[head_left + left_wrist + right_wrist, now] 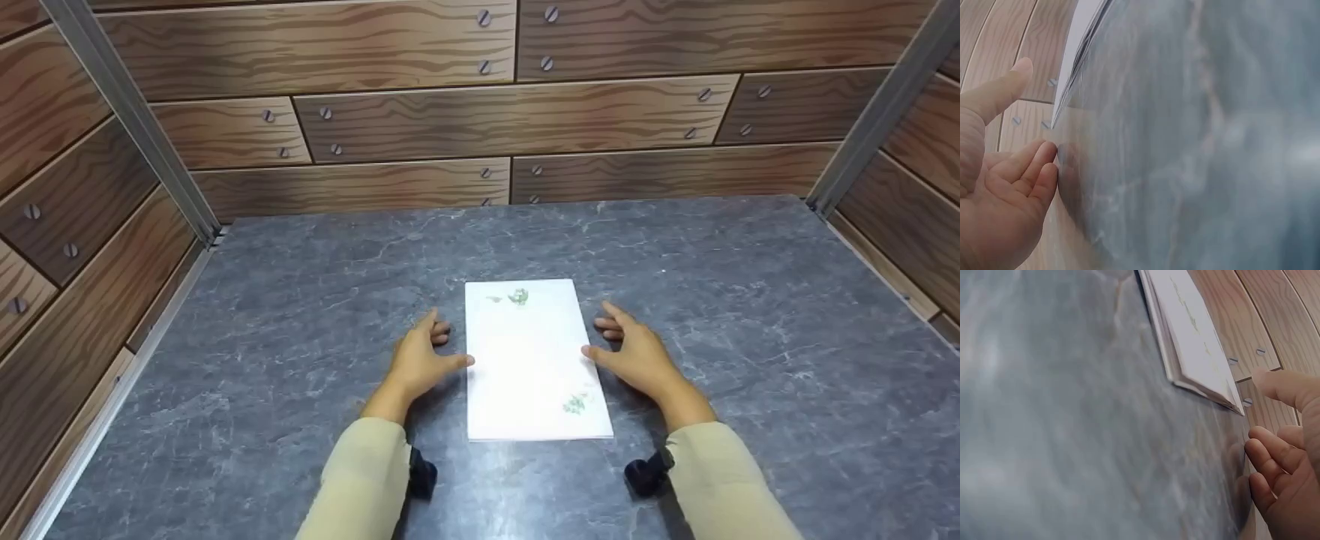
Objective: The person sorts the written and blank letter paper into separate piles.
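A flat white rectangle with green floral prints point(525, 360), perhaps folded paper or a napkin, lies on the table. In the right wrist view the white rectangle point(1190, 332) shows several thin layers along its edge. To its left is my left hand point(420, 364), thumb tip at the left edge and fingers spread. My right hand point(637, 356) mirrors it, its thumb tip overlapping the right edge in the head view. The left wrist view has the left hand point(1010, 191) with fingertips at the tabletop. Likewise, the right hand point(1286, 461) has its fingertips down on the table.
The grey marbled tabletop point(300, 300) spreads out around the white rectangle. Wood-patterned panels point(420, 120) stand behind and at both sides, with metal posts point(142, 127) at the corners. Dark wrist devices point(422, 474) sit at both sleeve cuffs.
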